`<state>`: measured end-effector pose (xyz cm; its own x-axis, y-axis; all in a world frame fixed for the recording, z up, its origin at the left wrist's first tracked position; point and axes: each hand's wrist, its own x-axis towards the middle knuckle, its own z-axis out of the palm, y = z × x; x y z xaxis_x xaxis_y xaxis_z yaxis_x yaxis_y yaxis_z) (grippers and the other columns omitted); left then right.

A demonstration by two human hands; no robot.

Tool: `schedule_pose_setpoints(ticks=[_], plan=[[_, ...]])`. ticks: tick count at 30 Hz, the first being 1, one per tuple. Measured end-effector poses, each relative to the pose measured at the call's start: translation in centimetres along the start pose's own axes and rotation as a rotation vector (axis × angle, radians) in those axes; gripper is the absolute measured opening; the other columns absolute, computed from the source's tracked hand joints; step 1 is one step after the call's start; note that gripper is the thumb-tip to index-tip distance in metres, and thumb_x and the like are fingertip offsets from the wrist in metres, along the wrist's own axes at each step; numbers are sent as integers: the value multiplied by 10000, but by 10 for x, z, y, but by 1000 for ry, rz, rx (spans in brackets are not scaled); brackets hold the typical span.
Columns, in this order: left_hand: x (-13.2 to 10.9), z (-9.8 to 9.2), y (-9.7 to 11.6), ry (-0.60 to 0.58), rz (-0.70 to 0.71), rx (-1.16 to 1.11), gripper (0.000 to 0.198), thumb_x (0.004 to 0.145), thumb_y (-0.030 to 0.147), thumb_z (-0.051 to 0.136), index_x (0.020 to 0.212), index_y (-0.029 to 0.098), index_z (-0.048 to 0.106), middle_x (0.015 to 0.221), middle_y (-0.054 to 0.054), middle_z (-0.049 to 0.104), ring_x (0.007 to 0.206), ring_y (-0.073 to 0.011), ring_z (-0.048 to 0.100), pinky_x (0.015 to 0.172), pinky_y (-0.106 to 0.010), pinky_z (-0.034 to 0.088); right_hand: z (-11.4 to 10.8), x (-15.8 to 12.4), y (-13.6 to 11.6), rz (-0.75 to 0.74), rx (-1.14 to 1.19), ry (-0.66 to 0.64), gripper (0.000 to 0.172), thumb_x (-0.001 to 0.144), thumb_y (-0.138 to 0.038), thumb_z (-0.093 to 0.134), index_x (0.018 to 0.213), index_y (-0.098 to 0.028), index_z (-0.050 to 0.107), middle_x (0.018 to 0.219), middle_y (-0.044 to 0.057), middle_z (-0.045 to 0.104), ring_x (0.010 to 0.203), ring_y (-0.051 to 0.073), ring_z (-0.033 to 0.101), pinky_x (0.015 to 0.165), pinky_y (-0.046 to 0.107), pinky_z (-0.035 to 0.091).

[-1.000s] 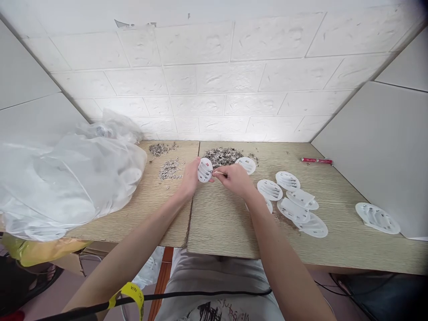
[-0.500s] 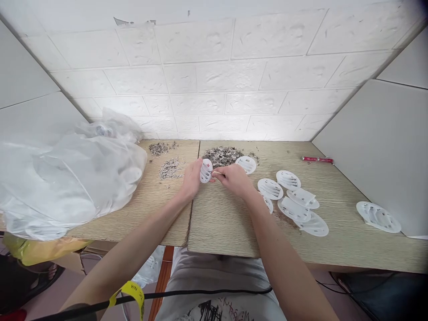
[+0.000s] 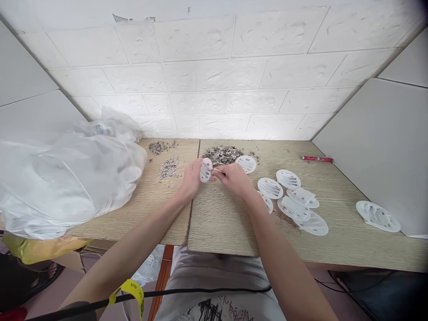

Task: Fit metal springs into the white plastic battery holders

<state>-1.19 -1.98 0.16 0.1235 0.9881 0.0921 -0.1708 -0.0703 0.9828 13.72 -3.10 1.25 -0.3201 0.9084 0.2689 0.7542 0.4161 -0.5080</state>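
My left hand [image 3: 192, 179] is closed on the edge of a white oval slotted plastic piece [image 3: 206, 170], held tilted up above the table. A small red mark shows near its top. My right hand [image 3: 233, 177] pinches something at the right edge of that piece; what lies between its fingertips is too small to make out. Just behind the hands is a heap of small metal parts [image 3: 223, 154]. Another white slotted piece [image 3: 246, 164] lies beside the heap, past my right hand.
Several white slotted pieces [image 3: 270, 188] lie right of my right forearm, some overlapping, and one [image 3: 377, 216] sits far right. Smaller piles of metal bits [image 3: 170, 168] are at left. A big plastic bag [image 3: 73, 178] covers the left end. A red stick-like object [image 3: 317, 159] lies back right.
Hardly anything differs. Both hands stay at the white slotted piece, with only a tiny shift of the view.
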Motion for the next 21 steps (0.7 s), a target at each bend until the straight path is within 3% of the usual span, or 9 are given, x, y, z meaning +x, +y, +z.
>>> schedule_pose_setpoints(ticks=[6, 13, 21], plan=[[9, -1, 0, 56, -78, -210, 347, 854, 476, 478, 785, 146, 558, 740, -60, 657, 691, -185, 660, 605, -306, 582, 1, -1, -1, 35, 106, 70, 299, 896, -266, 440, 643, -174, 572, 558, -15, 521, 511, 106, 386, 554, 246, 256], [8, -2, 5, 72, -102, -263, 318, 889, 432, 434, 817, 154, 571, 750, -70, 654, 743, -212, 666, 639, -359, 600, 2, 0, -1, 30, 77, 109, 289, 887, -262, 439, 612, -184, 479, 553, -20, 480, 515, 106, 361, 548, 245, 244], [8, -1, 5, 68, -96, -245, 297, 893, 424, 438, 836, 156, 555, 743, -58, 656, 733, -190, 670, 664, -341, 603, 1, 0, -3, 48, 22, 85, 301, 912, -274, 420, 668, -184, 570, 586, 4, 544, 536, 119, 402, 556, 243, 240]])
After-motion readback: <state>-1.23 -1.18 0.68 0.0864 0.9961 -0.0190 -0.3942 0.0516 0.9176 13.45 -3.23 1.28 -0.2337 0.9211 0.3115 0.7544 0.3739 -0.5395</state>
